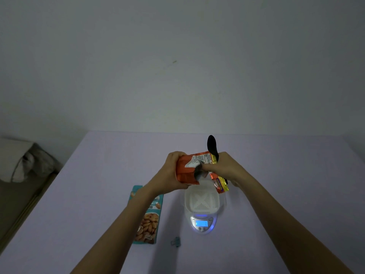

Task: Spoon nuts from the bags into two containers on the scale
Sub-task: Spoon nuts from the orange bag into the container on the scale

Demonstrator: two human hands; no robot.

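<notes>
Forearms (120, 230) stretch out over the near edge of the bench (296, 175). Left grip (173, 171) wraps round the orange bag (186, 173), holding it up off the bench. Right grip (223, 167) pinches the bag's open mouth and clutches a black spoon (212, 144), bowl pointing up. Just below, the white container (201, 200) sits on the lit scale (201, 223), mid-bench. Teal almond bag (147, 218) lies flat towards the left edge, with a small clip (175, 241) nearer the near edge.

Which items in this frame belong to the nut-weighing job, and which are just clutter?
Job: orange bag in left hand; black spoon in right hand; white container on scale; almond bag lying flat.
Lying about: binder clip; bedding at left edge.
</notes>
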